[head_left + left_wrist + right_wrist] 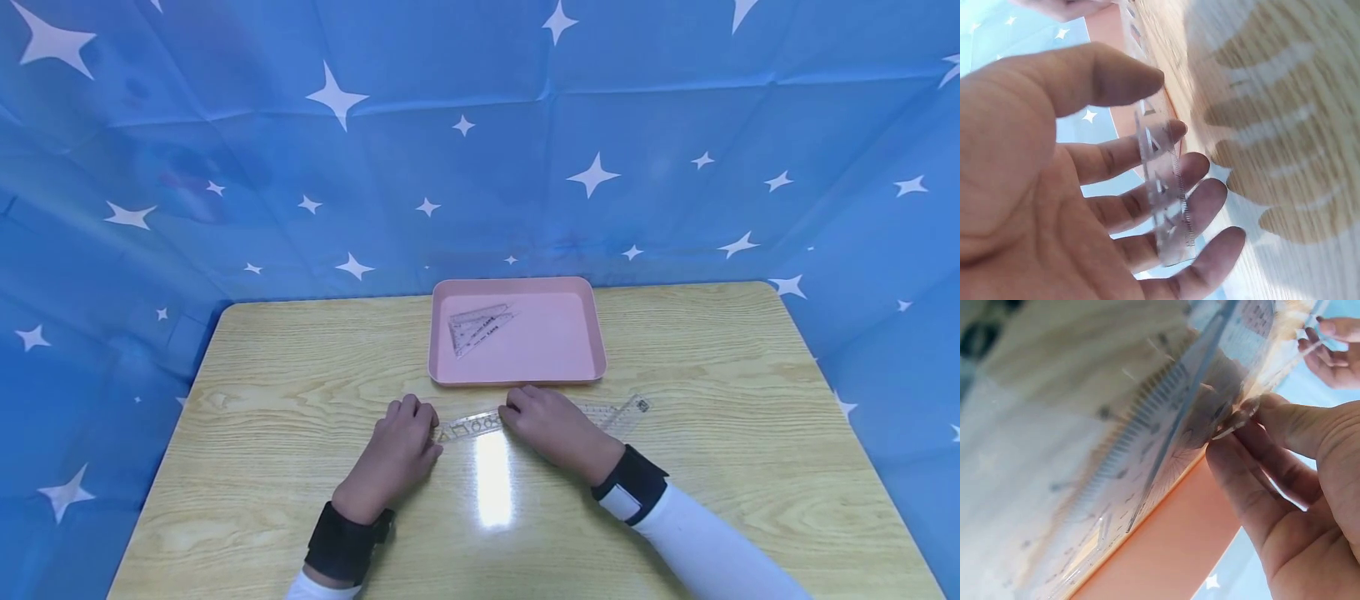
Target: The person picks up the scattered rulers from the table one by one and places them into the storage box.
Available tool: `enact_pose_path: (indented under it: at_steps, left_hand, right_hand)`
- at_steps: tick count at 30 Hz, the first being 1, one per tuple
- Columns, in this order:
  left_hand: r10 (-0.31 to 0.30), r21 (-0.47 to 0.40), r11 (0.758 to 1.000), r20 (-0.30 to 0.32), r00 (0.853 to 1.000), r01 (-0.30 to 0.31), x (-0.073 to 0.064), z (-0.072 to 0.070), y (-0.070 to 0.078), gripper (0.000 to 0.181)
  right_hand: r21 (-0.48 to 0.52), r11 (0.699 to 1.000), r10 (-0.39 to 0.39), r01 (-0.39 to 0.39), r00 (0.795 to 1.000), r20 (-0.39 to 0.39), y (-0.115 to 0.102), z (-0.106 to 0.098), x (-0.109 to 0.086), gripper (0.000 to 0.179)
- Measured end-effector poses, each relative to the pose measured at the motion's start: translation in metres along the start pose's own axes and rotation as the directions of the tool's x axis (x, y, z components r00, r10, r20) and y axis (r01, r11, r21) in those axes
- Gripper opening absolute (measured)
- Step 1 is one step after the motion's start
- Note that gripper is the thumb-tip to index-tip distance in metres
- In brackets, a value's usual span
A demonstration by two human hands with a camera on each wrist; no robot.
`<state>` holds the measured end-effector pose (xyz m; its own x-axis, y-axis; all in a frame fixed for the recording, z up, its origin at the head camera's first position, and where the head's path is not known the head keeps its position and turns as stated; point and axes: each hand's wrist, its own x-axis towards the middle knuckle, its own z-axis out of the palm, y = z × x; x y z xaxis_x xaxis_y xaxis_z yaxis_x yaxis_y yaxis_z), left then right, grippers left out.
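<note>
In the head view a clear plastic ruler [468, 426] with cut-out shapes runs between my two hands, just in front of the pink tray. My left hand [400, 454] holds its left end, the thumb on one side and fingers behind it in the left wrist view. My right hand [555, 429] pinches clear plastic between thumb and fingertips near the tray's front edge. Past that hand extend clear measuring pieces [626, 414] with printed scales; the right wrist view shows radiating lines on one, like a protractor [1179, 459]. Their overlap hides which edges the fingertips pinch.
A shallow pink tray [551, 337] stands at the table's back edge. Clear set squares [476, 327] lie overlapped in its left part. Light glares off the wooden table [300, 367] between the arms. Behind hangs a blue cloth [480, 200] with white stars.
</note>
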<state>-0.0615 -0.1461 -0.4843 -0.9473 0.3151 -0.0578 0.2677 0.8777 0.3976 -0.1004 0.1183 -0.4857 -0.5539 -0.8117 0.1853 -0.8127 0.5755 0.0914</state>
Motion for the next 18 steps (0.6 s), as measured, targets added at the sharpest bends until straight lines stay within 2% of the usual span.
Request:
enact_pose_path:
  at_steps: [5,11,15,18]
  left_hand:
    - [-0.041,0.020,0.999,0.001,0.999,0.041,0.0002,-0.0027,0.0010,0.010]
    - [-0.122,0.035,0.992,0.002,0.993,0.122,0.0021,-0.0056,0.0040,0.010]
    - [-0.105,0.047,0.993,-0.017,0.994,0.106,0.0025,-0.0070,0.0053,0.007]
    - [-0.079,0.067,0.994,-0.030,0.996,0.081,0.0022,-0.0079,0.0062,0.012]
  right_hand:
    - [0.035,0.999,0.023,-0.024,0.999,0.029,0.0003,-0.0027,-0.0009,0.027]
    - [0.047,0.999,0.022,-0.024,0.999,0.046,0.0000,-0.0021,-0.0012,0.028]
    - [0.040,0.999,0.027,-0.029,0.998,0.061,-0.0006,-0.0016,-0.0011,0.028]
    - [0.034,0.999,0.029,-0.031,0.998,0.059,-0.0008,-0.0005,-0.0003,0.027]
